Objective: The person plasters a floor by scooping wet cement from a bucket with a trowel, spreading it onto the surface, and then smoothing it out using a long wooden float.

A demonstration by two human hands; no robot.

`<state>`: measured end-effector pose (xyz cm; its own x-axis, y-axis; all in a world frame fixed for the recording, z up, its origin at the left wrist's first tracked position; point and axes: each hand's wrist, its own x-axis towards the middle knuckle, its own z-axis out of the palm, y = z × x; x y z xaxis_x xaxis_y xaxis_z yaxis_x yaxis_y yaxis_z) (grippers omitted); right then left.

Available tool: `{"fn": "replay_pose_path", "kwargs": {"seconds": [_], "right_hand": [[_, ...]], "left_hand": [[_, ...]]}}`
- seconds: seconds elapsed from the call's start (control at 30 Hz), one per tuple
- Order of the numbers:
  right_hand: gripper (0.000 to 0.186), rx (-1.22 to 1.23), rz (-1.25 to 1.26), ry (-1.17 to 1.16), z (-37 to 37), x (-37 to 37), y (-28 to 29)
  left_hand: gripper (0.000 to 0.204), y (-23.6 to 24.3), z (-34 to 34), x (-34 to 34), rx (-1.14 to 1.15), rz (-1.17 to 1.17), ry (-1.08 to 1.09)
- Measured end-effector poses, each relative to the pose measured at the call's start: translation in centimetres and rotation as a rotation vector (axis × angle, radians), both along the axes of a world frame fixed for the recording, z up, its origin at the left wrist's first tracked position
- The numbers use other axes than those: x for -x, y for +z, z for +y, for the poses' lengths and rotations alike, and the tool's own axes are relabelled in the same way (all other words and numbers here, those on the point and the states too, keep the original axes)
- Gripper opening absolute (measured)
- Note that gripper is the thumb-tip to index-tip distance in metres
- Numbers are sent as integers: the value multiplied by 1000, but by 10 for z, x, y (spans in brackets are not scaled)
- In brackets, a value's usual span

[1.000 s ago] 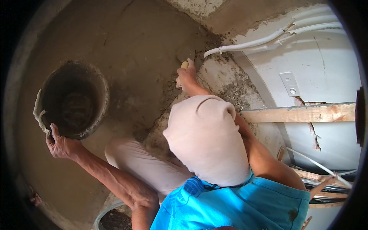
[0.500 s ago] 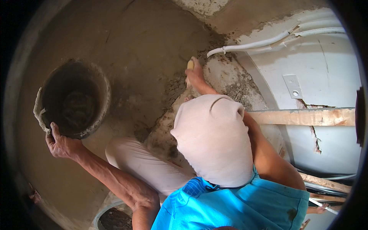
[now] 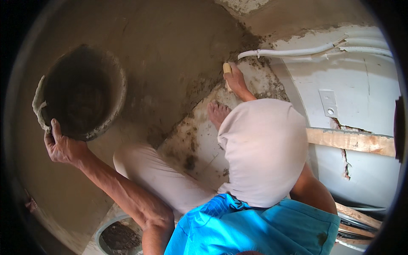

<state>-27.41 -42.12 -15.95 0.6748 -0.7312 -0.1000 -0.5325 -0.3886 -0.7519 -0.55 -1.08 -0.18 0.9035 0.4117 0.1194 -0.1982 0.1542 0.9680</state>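
Note:
At the left, a dark round mortar bucket (image 3: 120, 95) is tilted with its mouth toward the view; its inside is in shadow. My left hand (image 3: 66, 148) grips its near-left rim, close to a handle (image 3: 38, 102) crusted with dried mortar. My right hand (image 3: 239, 83) is wrapped round a pale wooden handle (image 3: 227, 70) of a tool, probably a trowel, at the edge of the wet grey mortar (image 3: 170, 51). The tool's blade cannot be made out. Just nearer than that hand, my bare foot (image 3: 219, 112) rests on the rough pale floor (image 3: 208, 148).
White conduit pipes (image 3: 293, 52) stick out along the white wall (image 3: 361, 80), which has a socket plate (image 3: 328, 103) and cracks. A wooden board (image 3: 352, 141) juts in from the right. Another tub (image 3: 121, 238) with dark rubble stands near my left elbow.
The bucket and my left hand have risen slightly in the view. My right hand appears farther right, still on the wooden handle. My knee has shifted right, uncovering my foot and more pale floor.

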Motion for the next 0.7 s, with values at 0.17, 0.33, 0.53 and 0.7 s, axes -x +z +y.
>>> {"fn": "replay_pose_path", "kwargs": {"seconds": [0.17, 0.33, 0.53, 0.7], "right_hand": [[58, -356, 116, 126, 45, 26, 25], [54, -460, 140, -1, 52, 48, 57], [50, -535, 149, -190, 44, 77, 75], [47, -469, 230, -78, 50, 77, 63]], "left_hand": [[21, 8, 3, -1, -58, 3, 34], [19, 7, 0, 1, -79, -17, 33], [25, -1, -1, 0, -43, 4, -5], [21, 4, -2, 0, -28, -42, 3]]}}
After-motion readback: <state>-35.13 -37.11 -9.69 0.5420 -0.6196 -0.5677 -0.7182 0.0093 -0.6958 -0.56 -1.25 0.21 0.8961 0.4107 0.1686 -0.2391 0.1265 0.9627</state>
